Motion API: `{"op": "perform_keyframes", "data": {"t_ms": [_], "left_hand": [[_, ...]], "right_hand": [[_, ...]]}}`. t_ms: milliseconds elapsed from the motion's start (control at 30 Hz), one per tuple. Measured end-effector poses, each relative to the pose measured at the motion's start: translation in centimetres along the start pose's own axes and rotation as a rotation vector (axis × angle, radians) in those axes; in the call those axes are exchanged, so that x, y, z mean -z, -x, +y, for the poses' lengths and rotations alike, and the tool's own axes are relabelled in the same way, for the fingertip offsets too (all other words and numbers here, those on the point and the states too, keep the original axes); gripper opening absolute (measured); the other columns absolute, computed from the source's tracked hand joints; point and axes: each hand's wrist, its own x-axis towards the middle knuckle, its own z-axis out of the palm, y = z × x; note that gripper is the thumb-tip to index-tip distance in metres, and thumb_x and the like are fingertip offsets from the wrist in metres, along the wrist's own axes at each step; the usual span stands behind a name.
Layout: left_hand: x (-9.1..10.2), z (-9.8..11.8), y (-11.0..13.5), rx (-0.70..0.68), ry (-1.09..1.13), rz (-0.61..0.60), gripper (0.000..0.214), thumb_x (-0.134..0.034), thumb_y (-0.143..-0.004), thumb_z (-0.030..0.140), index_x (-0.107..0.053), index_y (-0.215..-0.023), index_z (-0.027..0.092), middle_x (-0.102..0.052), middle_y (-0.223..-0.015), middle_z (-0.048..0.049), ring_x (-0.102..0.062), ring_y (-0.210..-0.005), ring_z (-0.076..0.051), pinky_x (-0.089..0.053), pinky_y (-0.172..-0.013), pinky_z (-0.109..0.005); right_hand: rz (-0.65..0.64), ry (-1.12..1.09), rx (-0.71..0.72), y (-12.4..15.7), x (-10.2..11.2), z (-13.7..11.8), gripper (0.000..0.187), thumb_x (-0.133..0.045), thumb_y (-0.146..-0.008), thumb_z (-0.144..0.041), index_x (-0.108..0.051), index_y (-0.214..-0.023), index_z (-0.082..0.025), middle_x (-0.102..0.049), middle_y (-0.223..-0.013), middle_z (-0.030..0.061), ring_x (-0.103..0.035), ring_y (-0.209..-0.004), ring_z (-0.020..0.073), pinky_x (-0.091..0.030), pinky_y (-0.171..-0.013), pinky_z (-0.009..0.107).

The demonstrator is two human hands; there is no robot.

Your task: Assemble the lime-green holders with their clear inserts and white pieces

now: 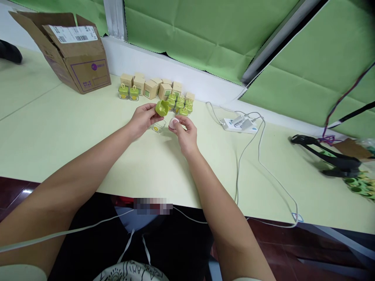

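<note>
My left hand [143, 120] is closed on a green plastic lid [162, 108], its hollow side tipped toward me. Between the thumb and fingers of my right hand [186, 134] is a small white round disc [174, 123], whose kind I cannot make out. On the table just under my left fingers stands a clear container [158, 127] with a yellow mark, partly covered by the hand. Behind my hands several small clear containers with green lids [180, 104] stand grouped, and two more like them [129, 92] are to the left.
Several small tan boxes [150, 89] line the wall. At the back left is an open cardboard box [84, 70]. A white power strip [239, 125] with looping cables lies right of my hands. A black clamp-like stand [328, 156] and green pieces [359, 183] sit far right.
</note>
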Motion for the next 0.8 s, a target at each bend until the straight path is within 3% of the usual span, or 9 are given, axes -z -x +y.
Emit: {"op": "perform_keyframes", "data": {"t_ms": [100,267,433,633,800], "left_hand": [[0.2,-0.3,-0.1,-0.005,-0.011,-0.016,0.011,-0.081,-0.089,0.017,-0.070,-0.087,0.015,-0.076,-0.090,-0.0044,-0.073,-0.084,-0.012,-0.063,-0.100,-0.036],[0.3,-0.7,-0.1,-0.007,-0.076,-0.077,0.016,-0.086,-0.086,0.024,-0.074,-0.090,0.014,-0.078,-0.094,-0.0063,-0.075,-0.088,-0.015,-0.064,-0.099,-0.037],[0.1,-1.1,0.3,-0.053,-0.146,-0.143,0.021,-0.090,-0.082,0.028,-0.077,-0.091,0.014,-0.077,-0.095,-0.0046,-0.075,-0.089,-0.015,-0.065,-0.097,-0.039],[0.0,-1.2,0.5,-0.095,-0.202,-0.151,0.026,-0.090,-0.082,0.036,-0.077,-0.089,0.014,-0.077,-0.092,-0.0050,-0.074,-0.087,-0.016,-0.066,-0.097,-0.041],[0.0,-1.1,0.5,-0.122,-0.208,-0.142,0.024,-0.089,-0.083,0.034,-0.076,-0.087,0.014,-0.077,-0.092,-0.0046,-0.074,-0.087,-0.016,-0.067,-0.096,-0.042]], "right_hand": [[-0.002,-0.038,0.003,0.1,0.0,-0.1,0.055,-0.087,-0.074,-0.064,-0.069,-0.109,-0.027,-0.073,-0.109,0.0029,-0.073,-0.093,0.0167,-0.065,-0.103,0.045],[0.044,-0.116,0.039,-0.2,0.4,-0.2,0.066,-0.089,-0.074,-0.056,-0.061,-0.127,-0.030,-0.074,-0.117,0.0049,-0.075,-0.107,0.0206,-0.060,-0.110,0.048],[0.045,-0.087,0.081,-0.2,0.7,-0.7,0.055,-0.083,-0.080,-0.059,-0.065,-0.121,-0.028,-0.074,-0.123,0.0071,-0.072,-0.120,0.0238,-0.060,-0.110,0.048],[0.030,0.010,0.066,0.5,0.2,-1.5,0.055,-0.083,-0.078,-0.061,-0.065,-0.120,-0.032,-0.073,-0.129,0.0035,-0.074,-0.110,0.0220,-0.066,-0.092,0.041],[0.001,0.025,0.131,0.5,-0.1,-1.4,0.053,-0.083,-0.078,-0.061,-0.064,-0.118,-0.031,-0.072,-0.127,0.0048,-0.074,-0.108,0.0208,-0.063,-0.097,0.041]]}}
